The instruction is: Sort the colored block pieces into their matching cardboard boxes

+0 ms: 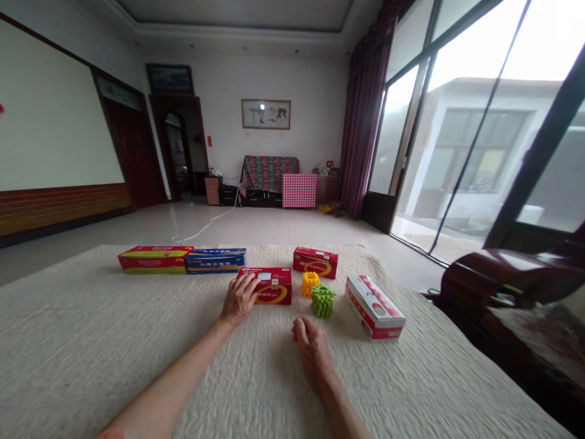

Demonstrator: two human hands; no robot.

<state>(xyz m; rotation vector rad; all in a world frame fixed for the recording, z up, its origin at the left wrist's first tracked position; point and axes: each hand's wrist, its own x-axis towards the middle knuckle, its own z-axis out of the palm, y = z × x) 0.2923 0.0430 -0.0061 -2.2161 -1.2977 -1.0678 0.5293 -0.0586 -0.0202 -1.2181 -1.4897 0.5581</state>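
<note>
My left hand [238, 299] lies on the left end of a red box [270, 286], fingers spread flat over its top edge. My right hand [309, 346] rests on the cream quilted cloth [91, 341], fingers curled loosely in, nothing seen in it. Just beyond it stand a green ridged plastic block [323, 300] and a yellow one [310, 283], side by side. Another red box [315, 262] lies behind them. A red and white box [373, 306] lies at an angle to the right.
At the cloth's far edge a red and green box [154, 259] and a blue box [216, 260] lie end to end. A dark wooden armrest [493, 277] stands at the right. Beyond are tiled floor, a white cable and large windows.
</note>
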